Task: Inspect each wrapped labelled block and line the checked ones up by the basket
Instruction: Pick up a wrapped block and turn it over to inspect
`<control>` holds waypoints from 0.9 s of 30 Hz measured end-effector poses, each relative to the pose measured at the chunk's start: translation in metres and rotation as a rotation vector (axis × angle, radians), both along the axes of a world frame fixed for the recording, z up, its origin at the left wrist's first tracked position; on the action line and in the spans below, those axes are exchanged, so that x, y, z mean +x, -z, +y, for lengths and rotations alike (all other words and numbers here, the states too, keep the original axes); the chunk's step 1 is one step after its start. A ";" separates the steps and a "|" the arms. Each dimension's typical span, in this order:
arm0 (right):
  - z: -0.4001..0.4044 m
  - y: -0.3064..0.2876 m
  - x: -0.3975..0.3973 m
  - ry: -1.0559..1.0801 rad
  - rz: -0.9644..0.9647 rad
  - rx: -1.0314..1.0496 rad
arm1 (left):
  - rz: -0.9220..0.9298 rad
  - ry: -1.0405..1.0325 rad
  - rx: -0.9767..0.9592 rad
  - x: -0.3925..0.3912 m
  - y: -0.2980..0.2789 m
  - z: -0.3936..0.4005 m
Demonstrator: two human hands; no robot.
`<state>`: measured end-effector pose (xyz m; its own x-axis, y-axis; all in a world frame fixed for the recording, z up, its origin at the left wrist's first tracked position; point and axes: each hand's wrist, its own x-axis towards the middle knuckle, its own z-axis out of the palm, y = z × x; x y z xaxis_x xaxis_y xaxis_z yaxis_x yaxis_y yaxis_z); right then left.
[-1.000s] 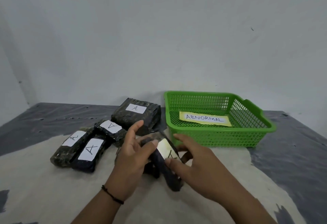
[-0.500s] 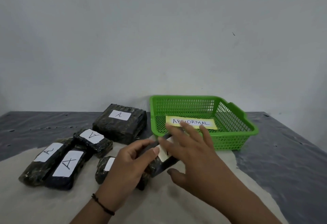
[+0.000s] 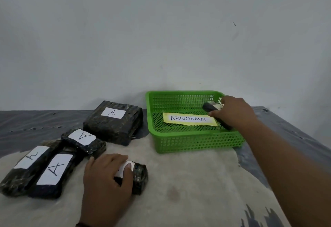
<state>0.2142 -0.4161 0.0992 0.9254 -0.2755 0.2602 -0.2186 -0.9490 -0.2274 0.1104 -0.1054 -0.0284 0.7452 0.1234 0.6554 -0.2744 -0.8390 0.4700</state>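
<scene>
— Basket [image 3: 197, 142] first: what sits over it?
— Right hand [image 3: 234, 112], fingers curled round a dark wrapped block [image 3: 210, 107], held above the basket's inside, near its yellow ABNORMAL label [image 3: 189, 119].
— And left of the basket?
— Left hand [image 3: 107, 174] grips a small block [image 3: 139, 176] on the cloth. Four A-labelled blocks [image 3: 112, 121] lie farther left.

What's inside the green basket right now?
A yellow ABNORMAL sign lies on the floor of the green basket. The right hand holds a dark wrapped block inside it, covering the right corner.
</scene>
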 end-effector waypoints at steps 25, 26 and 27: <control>0.012 0.019 0.016 0.177 -0.133 -0.065 | -0.010 0.006 -0.003 0.001 -0.002 -0.003; 0.023 0.014 0.006 0.117 -0.244 -0.058 | 0.001 0.006 -0.019 0.000 -0.004 -0.004; 0.035 0.010 -0.007 0.048 -0.349 -0.040 | 0.006 0.008 -0.040 -0.001 -0.005 -0.004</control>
<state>0.2074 -0.3807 0.0887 0.7650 -0.2998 0.5699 -0.1791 -0.9492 -0.2589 0.1098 -0.1092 -0.0235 0.7502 0.1432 0.6455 -0.2782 -0.8173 0.5047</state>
